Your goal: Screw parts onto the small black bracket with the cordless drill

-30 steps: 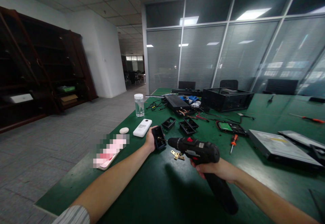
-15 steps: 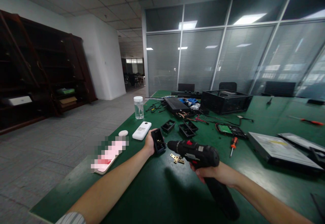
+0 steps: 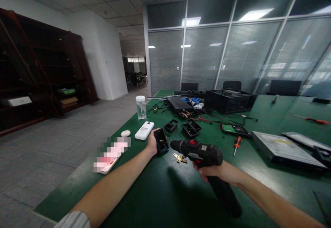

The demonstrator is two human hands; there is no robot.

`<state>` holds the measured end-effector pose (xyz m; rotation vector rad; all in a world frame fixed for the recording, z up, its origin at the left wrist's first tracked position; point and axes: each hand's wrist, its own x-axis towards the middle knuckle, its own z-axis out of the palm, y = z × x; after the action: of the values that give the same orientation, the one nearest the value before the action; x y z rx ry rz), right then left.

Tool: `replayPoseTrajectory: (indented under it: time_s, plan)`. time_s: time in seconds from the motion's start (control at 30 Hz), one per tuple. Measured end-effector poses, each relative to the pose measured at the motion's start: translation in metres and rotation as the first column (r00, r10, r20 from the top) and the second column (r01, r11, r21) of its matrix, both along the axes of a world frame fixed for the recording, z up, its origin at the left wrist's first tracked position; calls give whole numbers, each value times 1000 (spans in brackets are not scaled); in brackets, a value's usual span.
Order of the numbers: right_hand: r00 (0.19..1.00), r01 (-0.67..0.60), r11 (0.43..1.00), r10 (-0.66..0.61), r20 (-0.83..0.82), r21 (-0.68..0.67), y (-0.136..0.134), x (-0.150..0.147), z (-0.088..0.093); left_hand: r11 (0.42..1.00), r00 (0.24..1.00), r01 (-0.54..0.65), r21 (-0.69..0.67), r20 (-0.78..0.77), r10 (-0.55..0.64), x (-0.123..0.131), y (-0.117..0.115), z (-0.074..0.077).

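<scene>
My left hand [image 3: 153, 142] grips a small black rectangular box [image 3: 160, 141] by its left side, its open face tilted toward me. Small brass-coloured parts show inside it. In my right hand [image 3: 216, 173] is a black cordless drill [image 3: 198, 151] with red details, my fingers wrapped around its handle. The drill's nose points left at the box's opening; whether the bit touches anything inside is too small to tell. Several flat brass pieces [image 3: 180, 158] with holes lie on the green table [image 3: 155, 193] just below the drill's nose. Behind the box are more black boxes [image 3: 190, 130] like it.
A water bottle [image 3: 141, 107], a white device [image 3: 144, 130] and a phone [image 3: 111, 162] line the left edge. At the back stand a black computer case [image 3: 230, 101] and tangled cables. To the right lie an orange screwdriver [image 3: 237, 146] and a metal drive [image 3: 287, 152].
The view has shifted very slightly, moving the table items a little up in the picture. Both hands keep the box and the drill in nearly the same places.
</scene>
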<state>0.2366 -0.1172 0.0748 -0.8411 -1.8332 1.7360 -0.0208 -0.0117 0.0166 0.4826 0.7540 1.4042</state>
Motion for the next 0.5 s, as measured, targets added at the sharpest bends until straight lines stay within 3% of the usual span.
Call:
replayPoseTrajectory:
  time_s: [0.5]
  plan:
    - [999, -3, 1000, 3, 34, -1, 0, 0, 1, 999, 1000, -15, -28, 18, 16, 1, -2, 4]
